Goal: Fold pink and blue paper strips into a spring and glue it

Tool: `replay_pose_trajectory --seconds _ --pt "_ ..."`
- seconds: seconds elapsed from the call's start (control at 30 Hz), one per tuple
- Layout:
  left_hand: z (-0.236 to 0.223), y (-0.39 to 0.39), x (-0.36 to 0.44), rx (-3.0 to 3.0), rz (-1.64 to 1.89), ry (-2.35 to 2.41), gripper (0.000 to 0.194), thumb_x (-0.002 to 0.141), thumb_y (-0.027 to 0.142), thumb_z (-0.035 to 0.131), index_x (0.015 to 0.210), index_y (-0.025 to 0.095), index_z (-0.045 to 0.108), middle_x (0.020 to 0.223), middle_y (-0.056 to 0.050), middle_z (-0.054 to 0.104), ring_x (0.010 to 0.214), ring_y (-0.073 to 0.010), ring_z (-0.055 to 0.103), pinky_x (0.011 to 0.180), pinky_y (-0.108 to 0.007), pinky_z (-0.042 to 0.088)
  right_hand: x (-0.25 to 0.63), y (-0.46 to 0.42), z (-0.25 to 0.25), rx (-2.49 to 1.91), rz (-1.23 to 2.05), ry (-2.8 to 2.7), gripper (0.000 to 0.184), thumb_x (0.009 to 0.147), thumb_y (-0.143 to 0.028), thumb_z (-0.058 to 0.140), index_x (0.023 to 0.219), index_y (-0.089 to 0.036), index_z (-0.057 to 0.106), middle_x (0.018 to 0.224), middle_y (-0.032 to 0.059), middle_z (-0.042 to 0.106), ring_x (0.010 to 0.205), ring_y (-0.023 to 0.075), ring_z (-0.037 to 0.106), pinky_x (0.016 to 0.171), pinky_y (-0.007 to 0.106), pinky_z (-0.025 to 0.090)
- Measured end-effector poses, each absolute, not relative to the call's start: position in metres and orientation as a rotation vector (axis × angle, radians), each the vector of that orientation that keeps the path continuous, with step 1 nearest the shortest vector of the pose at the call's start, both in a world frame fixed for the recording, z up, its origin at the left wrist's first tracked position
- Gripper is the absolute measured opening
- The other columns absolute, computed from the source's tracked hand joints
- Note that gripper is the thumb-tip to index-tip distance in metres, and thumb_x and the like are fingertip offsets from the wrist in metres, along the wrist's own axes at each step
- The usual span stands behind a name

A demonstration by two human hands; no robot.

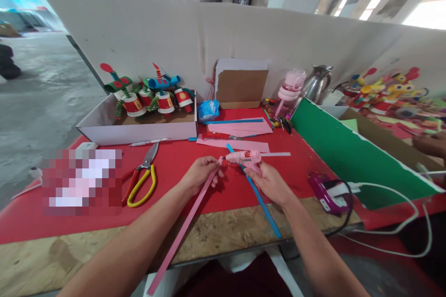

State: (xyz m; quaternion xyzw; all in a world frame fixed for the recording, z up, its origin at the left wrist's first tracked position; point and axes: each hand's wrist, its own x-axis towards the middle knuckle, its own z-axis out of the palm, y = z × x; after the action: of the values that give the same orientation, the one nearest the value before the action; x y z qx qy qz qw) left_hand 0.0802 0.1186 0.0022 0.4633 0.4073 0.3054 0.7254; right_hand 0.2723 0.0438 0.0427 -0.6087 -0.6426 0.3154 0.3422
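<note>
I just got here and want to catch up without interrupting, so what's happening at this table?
A person is working with both hands. The left hand holds one end of a long pink strip, and the right hand grips a pink glue gun, its nozzle close to that end. A blue strip lies below the gun. Scissors rest to the left, near a white box of paper-cup figures.

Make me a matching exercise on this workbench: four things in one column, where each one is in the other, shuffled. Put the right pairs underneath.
1. Pink glue gun
2. Scissors
3. Paper-cup figures
4. Long pink paper strip

A. Inside the white box
B. In the left hand
C. In the right hand
D. Lying on the red covering

Pairs: 1-C, 2-D, 3-A, 4-B
</note>
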Motion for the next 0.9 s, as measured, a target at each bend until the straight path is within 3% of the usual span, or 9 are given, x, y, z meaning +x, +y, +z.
replay_pose_trajectory --seconds 0.63,0.77,0.9 --pt "0.0022 0.1189 0.0799 0.993 0.668 0.887 0.015 0.078 0.025 0.060 0.073 0.014 0.052 0.057 -0.003 0.066 0.032 -0.0054 0.048 0.033 -0.015 0.038 0.2718 0.0458 0.0438 -1.613 0.748 -1.707 0.038 0.084 -0.041 0.048 0.113 -0.018 0.058 0.110 0.0104 0.067 0.103 0.0273 0.062 0.087 0.038 0.047" --pt "0.0010 0.1189 0.0808 0.967 0.702 0.873 0.017 0.076 0.027 0.063 0.071 0.014 0.052 0.056 -0.002 0.065 0.032 -0.0058 0.047 0.032 -0.016 0.038 0.2733 0.0446 0.0431 -1.653 0.781 -1.605 0.036 0.081 -0.045 0.052 0.100 -0.017 0.062 0.082 0.0073 0.069 0.076 0.0231 0.065 0.067 0.031 0.049" --pt "0.0027 0.1189 0.0805 0.952 0.723 0.863 0.016 0.075 0.025 0.062 0.068 0.014 0.052 0.056 -0.002 0.065 0.033 -0.0058 0.046 0.031 -0.016 0.038 0.2742 0.0430 0.0395 -1.622 0.981 -1.378 0.041 0.079 -0.053 0.052 0.094 -0.015 0.060 0.051 -0.0028 0.052 0.045 0.0122 0.047 0.046 0.024 0.037"
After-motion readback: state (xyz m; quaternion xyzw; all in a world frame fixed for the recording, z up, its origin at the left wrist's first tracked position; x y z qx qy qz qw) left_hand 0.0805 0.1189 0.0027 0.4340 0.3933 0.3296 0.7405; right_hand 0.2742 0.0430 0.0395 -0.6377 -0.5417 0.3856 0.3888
